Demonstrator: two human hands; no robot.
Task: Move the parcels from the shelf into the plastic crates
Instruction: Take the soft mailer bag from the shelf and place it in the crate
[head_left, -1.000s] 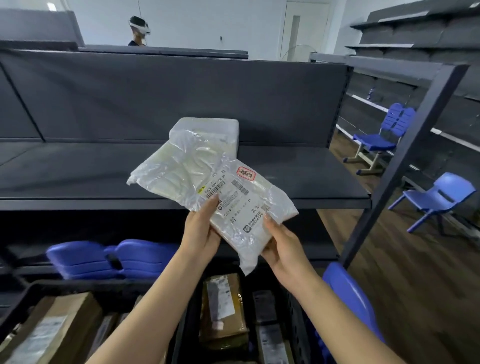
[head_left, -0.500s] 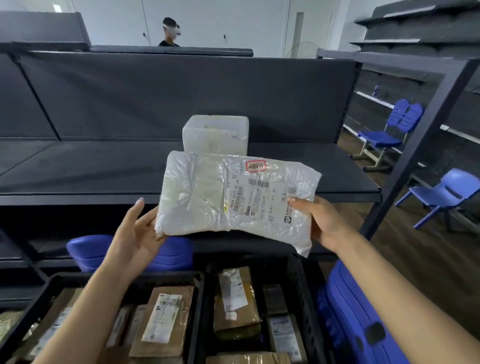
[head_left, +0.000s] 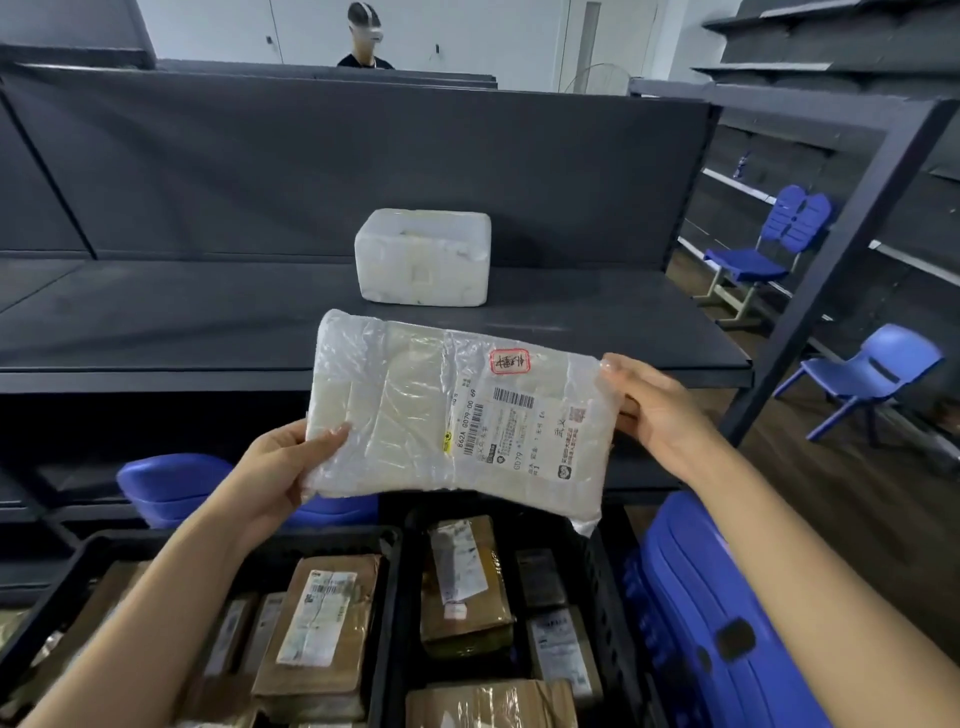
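Head camera, left to right: I see the left crate (head_left: 234, 540) packed with brown taped parcels (head_left: 322, 623), and the right crate (head_left: 610, 613) likewise. Above them my left hand (head_left: 275, 467) pinches the white bagged parcel (head_left: 415, 410) by its left edge, thumb on top; my right hand (head_left: 654, 410) grips its right edge. A foam box (head_left: 423, 257) sits on the shelf (head_left: 208, 322) behind.

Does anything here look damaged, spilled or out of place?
Nothing spilled or broken. The white parcel, held by left hand and right hand, has crinkled wrap with a loose flap at its lower right corner. The foam box on the shelf looks scuffed.
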